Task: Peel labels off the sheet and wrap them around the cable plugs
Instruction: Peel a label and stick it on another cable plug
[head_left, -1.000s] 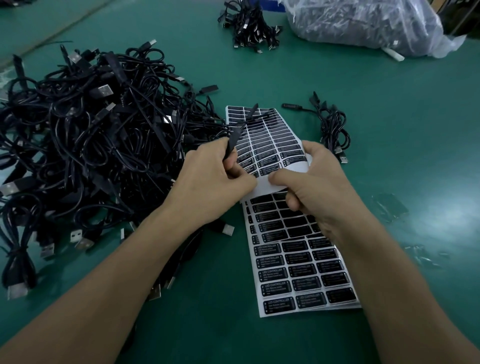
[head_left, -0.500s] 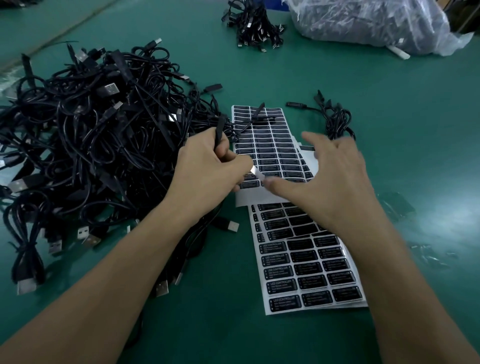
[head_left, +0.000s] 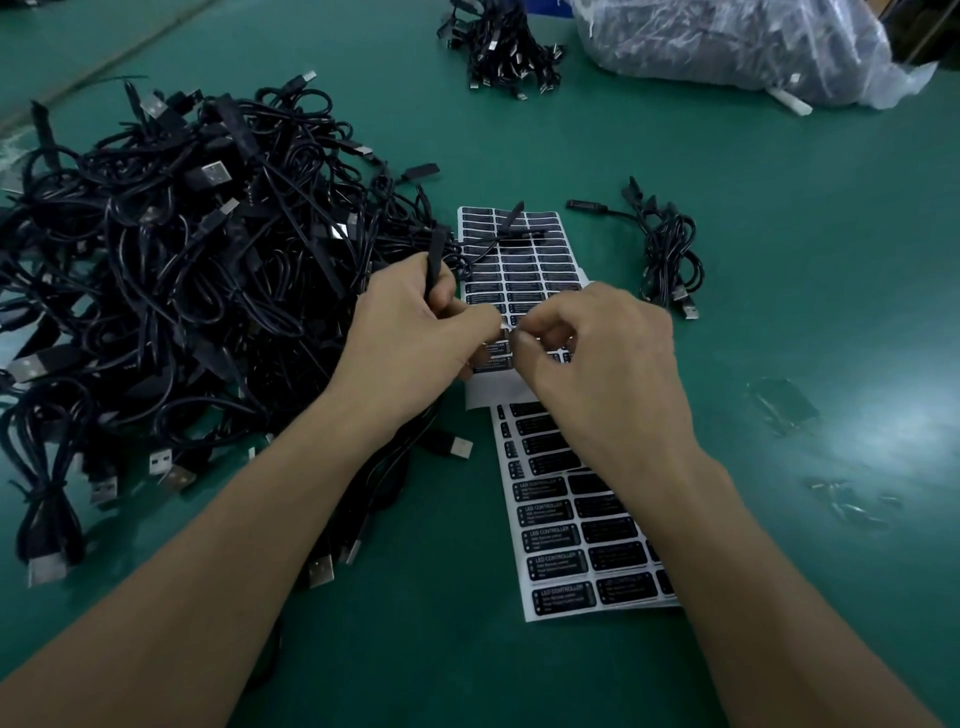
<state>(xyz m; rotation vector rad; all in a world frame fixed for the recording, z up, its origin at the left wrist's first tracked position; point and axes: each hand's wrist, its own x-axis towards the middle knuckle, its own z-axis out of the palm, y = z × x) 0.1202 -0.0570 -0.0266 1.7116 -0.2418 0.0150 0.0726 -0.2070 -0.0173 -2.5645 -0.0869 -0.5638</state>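
Observation:
Two white sheets of black labels lie on the green table: a far sheet (head_left: 519, 260) and a near sheet (head_left: 582, 540) that runs under my right forearm. My left hand (head_left: 410, 338) grips a slim black cable plug (head_left: 434, 260) that sticks up out of its fist. My right hand (head_left: 597, 353) meets it above the far sheet, fingers curled, pinching a small peeled label (head_left: 505, 328) between the two hands. The label is mostly hidden by the fingertips.
A big tangle of black USB cables (head_left: 156, 270) fills the left side. A small coiled cable bundle (head_left: 670, 254) lies right of the sheets. Another bundle (head_left: 498, 47) and a clear plastic bag (head_left: 737, 47) sit at the far edge. Clear scraps (head_left: 784, 405) lie on the right.
My right hand let the bent sheet drop flat, opened, then closed in on the left hand with a peeled label. The left hand kept hold of the plug.

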